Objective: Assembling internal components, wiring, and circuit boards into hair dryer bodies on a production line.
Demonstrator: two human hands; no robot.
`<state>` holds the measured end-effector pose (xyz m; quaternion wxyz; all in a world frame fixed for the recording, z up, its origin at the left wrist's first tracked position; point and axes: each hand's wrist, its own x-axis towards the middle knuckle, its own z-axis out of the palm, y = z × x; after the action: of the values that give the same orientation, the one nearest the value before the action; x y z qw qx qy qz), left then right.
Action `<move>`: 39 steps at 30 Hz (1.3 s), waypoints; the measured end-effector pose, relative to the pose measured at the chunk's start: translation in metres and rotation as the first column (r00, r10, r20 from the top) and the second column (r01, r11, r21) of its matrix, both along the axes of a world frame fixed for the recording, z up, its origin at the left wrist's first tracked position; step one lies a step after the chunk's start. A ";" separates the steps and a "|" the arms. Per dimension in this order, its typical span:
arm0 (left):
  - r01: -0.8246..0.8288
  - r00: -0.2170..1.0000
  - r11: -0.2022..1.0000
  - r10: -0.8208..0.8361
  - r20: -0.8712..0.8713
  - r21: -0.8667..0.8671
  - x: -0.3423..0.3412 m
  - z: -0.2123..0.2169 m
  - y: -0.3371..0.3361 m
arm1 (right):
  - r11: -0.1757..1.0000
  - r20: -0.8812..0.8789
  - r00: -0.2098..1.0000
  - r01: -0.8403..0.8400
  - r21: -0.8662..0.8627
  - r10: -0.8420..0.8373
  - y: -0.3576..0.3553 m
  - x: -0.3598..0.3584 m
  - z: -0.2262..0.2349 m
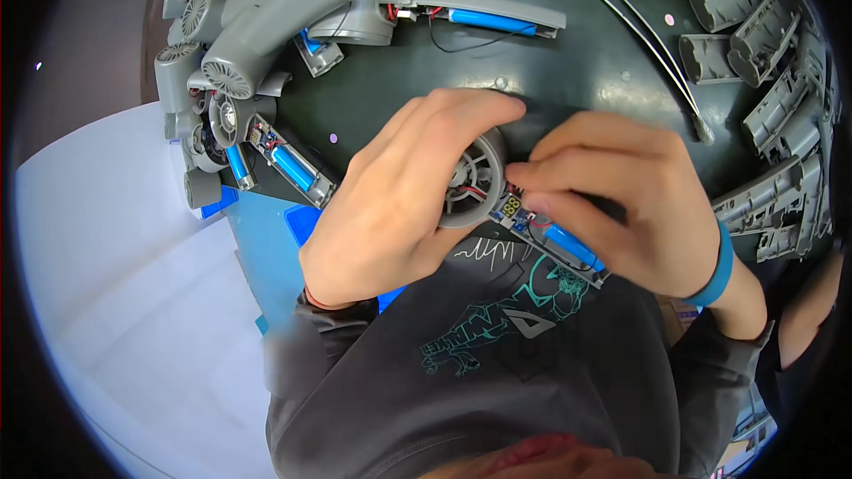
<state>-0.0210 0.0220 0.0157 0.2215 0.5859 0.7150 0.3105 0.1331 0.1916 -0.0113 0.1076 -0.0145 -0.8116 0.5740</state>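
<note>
A half-built grey handheld fan is held in front of my chest, its round housing tipped toward me and its handle pointing down to the right. My left hand is wrapped round the housing. The open handle shows a small circuit board with a digit display, red wires and a blue battery cell. My right hand pinches at the upper end of the board, close to the housing. Whatever lies between those fingertips is too small to make out.
Several grey fan bodies are piled at the far left, some with open handles and blue cells. Metal tweezers lie on the dark table at the far right. Grey shell halves are heaped at the right edge. Another person's arm shows at lower right.
</note>
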 end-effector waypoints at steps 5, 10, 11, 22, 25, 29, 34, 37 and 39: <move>-0.005 0.998 0.998 0.008 -0.055 0.063 0.001 -0.006 0.001 | 0.874 -0.065 0.998 0.033 0.486 -0.001 -0.017 0.012 0.011; 0.018 0.998 1.000 -0.019 -0.067 -0.017 0.001 0.003 0.003 | 0.899 -0.097 0.995 0.051 0.435 -0.009 -0.002 0.008 0.011; 0.015 0.998 1.000 -0.016 -0.068 -0.012 0.001 0.003 0.003 | 0.935 -0.166 0.985 0.098 0.342 -0.042 0.000 0.007 0.008; 0.013 0.995 1.000 -0.015 -0.099 -0.017 0.002 0.003 0.006 | 0.913 -0.063 0.995 -0.050 0.405 0.083 0.000 0.010 0.003; 0.053 0.988 0.998 -0.058 -0.144 -0.043 0.000 0.005 0.008 | 0.935 -0.053 0.993 -0.077 0.346 0.101 0.005 0.011 0.000; 0.028 0.994 0.998 -0.034 -0.101 -0.055 -0.004 0.005 0.011 | 0.881 -0.042 0.994 -0.073 0.467 0.104 0.005 0.014 -0.001; 0.022 0.992 0.991 -0.039 -0.124 -0.135 -0.005 0.011 0.014 | 0.782 0.102 0.986 -0.165 0.601 0.130 0.002 0.003 0.019; 0.077 0.982 0.989 -0.098 -0.162 -0.128 -0.007 0.012 0.010 | 0.779 0.104 0.979 -0.202 0.593 0.174 0.004 -0.001 0.021; 0.081 0.982 0.992 -0.096 -0.163 -0.097 -0.009 0.009 0.012 | 0.827 0.113 0.973 -0.232 0.512 0.203 0.014 0.002 0.024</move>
<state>-0.0296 0.0344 0.0248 0.2004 0.6304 0.7176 0.2177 0.1346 0.2060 0.0130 0.0197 0.0922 -0.9356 0.3403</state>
